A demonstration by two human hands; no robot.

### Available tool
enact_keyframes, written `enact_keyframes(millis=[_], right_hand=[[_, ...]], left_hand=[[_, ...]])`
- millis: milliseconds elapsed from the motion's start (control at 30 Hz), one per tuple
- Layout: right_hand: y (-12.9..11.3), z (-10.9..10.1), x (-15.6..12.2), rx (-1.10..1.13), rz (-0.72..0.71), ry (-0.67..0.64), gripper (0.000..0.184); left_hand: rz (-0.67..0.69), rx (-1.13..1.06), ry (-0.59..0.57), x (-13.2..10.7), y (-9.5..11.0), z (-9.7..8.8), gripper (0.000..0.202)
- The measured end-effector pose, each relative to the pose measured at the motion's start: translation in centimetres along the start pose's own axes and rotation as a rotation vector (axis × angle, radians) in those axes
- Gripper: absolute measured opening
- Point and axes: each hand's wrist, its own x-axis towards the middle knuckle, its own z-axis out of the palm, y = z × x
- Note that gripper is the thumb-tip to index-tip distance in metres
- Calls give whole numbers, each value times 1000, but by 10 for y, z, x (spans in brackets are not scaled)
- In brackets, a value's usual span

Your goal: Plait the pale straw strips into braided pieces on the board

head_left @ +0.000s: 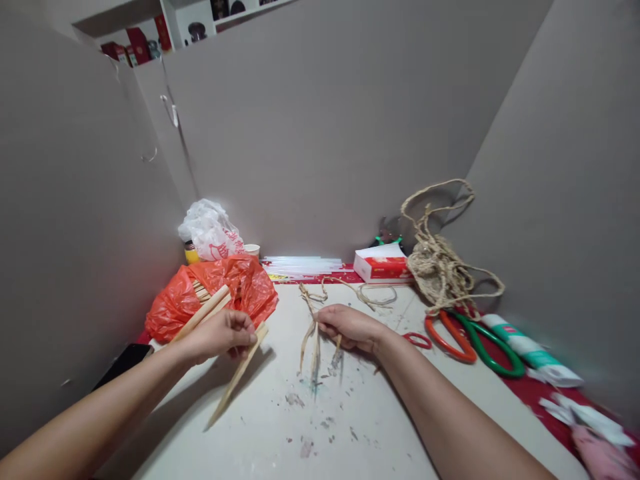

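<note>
My left hand is closed on a flat, pale wooden strip, pinched near its upper end, which slants down to the left above the board. Further pale strips stick out of an orange plastic bag just behind this hand. My right hand pinches some thin, dry, straw-coloured strands; their split ends hang toward the board, and a knotted part rises above the fingers. Exactly what plant or fibre the strands are, I cannot make out.
A stained white board covers the table. Glue sticks and a red-and-white box lie at the back. On the right are coiled rope, orange-handled and green-handled scissors, and a white-green tube. Grey walls surround it.
</note>
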Motion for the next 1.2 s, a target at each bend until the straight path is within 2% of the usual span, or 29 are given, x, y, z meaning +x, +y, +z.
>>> enact_keyframes(millis=[133,300,433,667,900,1033,1200], right_hand=[[-2,0,-1,-6,-5,6,26],[-2,-3,-1,18,-13,-46,22],[-1,-6,0,64,-37,-67,24],[2,-9,0,99,-32,-70,34],[6,-8,0,65,-54,-66,41],[3,-6,-2,53,-63,-58,35],[-1,-2,-3,26,-36,13,22]], left_hand=[[-23,-246,-60,37,16,20,29],[-57,-368,-62,88,22,53,22],[-59,-432,-50,111,22,68,21],[-33,-462,-63,118,18,70,21],[18,-344,-4,119,12,74,21],[28,-321,12,114,17,76,17],[63,-267,22,110,17,81,14]])
